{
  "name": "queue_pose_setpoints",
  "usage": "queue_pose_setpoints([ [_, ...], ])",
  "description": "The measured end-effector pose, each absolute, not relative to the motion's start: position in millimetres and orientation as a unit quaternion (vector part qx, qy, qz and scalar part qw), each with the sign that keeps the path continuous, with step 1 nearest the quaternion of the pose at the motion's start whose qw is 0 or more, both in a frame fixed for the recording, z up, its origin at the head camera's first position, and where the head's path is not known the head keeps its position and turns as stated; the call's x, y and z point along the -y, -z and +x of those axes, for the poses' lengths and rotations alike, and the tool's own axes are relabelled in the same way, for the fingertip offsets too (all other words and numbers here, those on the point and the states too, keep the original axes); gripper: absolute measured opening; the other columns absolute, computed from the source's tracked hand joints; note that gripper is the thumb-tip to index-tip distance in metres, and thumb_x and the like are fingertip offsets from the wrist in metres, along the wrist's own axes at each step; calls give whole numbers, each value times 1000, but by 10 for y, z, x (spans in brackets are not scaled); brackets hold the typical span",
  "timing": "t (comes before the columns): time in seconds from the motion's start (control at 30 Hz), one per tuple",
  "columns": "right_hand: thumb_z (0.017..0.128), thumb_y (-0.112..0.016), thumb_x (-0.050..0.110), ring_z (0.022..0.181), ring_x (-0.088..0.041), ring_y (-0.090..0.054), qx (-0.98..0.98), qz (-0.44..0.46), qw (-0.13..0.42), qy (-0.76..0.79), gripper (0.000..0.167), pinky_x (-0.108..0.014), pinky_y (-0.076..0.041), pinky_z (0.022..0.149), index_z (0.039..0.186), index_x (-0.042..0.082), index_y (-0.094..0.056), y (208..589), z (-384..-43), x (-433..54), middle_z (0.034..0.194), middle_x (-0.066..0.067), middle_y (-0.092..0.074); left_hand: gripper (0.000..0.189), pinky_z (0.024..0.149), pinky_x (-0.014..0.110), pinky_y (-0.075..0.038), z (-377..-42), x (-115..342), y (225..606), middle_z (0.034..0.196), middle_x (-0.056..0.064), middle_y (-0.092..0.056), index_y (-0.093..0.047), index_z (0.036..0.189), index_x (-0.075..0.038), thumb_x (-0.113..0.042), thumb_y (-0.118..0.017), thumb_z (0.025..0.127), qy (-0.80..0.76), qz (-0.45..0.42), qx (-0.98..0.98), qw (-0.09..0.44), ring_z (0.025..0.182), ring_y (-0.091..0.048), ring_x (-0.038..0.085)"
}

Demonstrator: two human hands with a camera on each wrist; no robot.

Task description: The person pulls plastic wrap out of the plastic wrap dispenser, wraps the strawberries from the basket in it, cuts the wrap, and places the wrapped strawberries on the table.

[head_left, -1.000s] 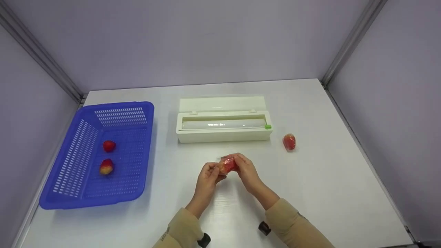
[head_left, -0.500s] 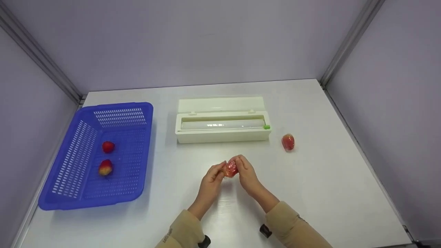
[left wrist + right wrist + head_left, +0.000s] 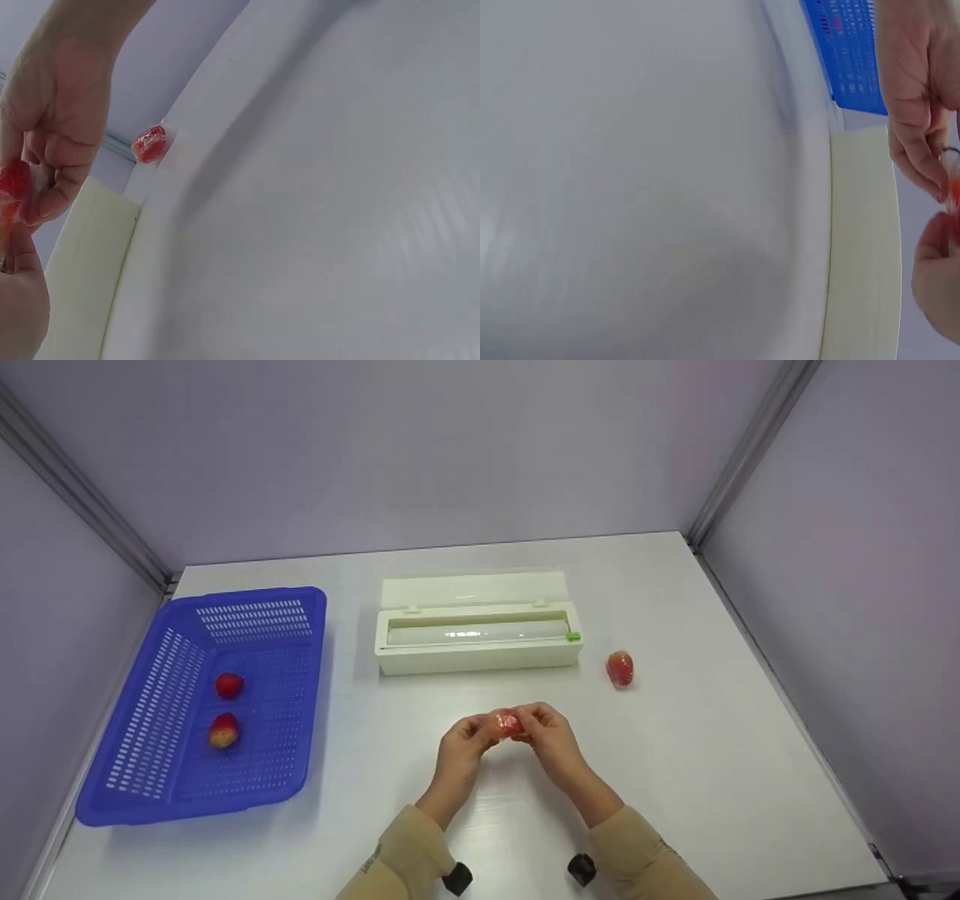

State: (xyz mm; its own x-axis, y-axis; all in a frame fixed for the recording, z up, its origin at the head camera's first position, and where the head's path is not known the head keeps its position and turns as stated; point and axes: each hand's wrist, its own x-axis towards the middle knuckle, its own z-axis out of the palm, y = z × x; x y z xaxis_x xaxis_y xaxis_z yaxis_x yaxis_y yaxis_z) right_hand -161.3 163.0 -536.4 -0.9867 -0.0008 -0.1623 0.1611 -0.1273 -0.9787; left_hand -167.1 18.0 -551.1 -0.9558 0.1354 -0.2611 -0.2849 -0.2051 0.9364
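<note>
A small red and yellow fruit (image 3: pixel 507 724) in clear plastic film is held between both hands over the table's middle. My left hand (image 3: pixel 459 754) pinches its left end with thumb and fingers. At its right end, my right hand (image 3: pixel 556 744) grips the fruit and film. Crinkled film shows by the right fingers in the left wrist view, where the held fruit (image 3: pixel 13 184) is cut by the frame edge. Another film-wrapped fruit (image 3: pixel 620 669) lies on the table to the right. Behind the hands stands a cream cling film dispenser (image 3: pixel 480 658), lid raised, with its film roll (image 3: pixel 480 633) visible.
On the left stands a blue plastic basket (image 3: pixel 313 697). Inside it lie two unwrapped fruits, one red (image 3: pixel 229 685) and one red and yellow (image 3: pixel 223 731). A green slider (image 3: pixel 574 637) sits at the dispenser's right end. Pale walls border the white table (image 3: pixel 712 765).
Between my hands the wrapped fruit has been turned, and the fingers have shifted their hold on it. The head view has moved slightly; basket, dispenser and other fruits stay put.
</note>
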Motion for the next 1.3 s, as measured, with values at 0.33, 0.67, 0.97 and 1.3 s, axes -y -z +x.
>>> queue_pose_setpoints([
  [0.33,87,-62,11,89,-11,-57,-741,122,42,659,34,-20,-51,74,116,-6,-58,5407,-1445,-2119,109,-14,-64,26,77,24,-53,-1836,-763,5431,94,6,-57,-45,108,4,-14,-55,92,-789,-76,-581,186,81,-58,10],
  [0.67,91,-54,6,111,-30,-56,-799,256,-45,542,32,-34,-50,92,121,-6,-53,5519,-1554,-2684,121,-24,-57,37,92,31,-49,-1874,-1571,5496,125,12,-59,-52,129,0,-15,-46,96,-671,22,-701,241,108,-57,18],
  [0.97,91,-53,6,108,-32,-54,-858,259,-38,443,32,-40,-48,92,122,-4,-48,5673,-1773,-3069,117,-24,-56,56,109,40,-34,-1972,-1896,5600,147,12,-36,-30,143,-3,-36,-37,98,-656,47,-678,328,131,-42,27],
  [1.3,93,-45,1,109,-34,-51,-897,220,-23,382,29,-44,-44,97,121,-7,-48,5662,-1984,-3146,116,-24,-53,51,113,40,-29,-2102,-2060,5586,144,7,-39,-36,138,-6,-37,-34,98,-705,39,-615,351,135,-35,21],
])
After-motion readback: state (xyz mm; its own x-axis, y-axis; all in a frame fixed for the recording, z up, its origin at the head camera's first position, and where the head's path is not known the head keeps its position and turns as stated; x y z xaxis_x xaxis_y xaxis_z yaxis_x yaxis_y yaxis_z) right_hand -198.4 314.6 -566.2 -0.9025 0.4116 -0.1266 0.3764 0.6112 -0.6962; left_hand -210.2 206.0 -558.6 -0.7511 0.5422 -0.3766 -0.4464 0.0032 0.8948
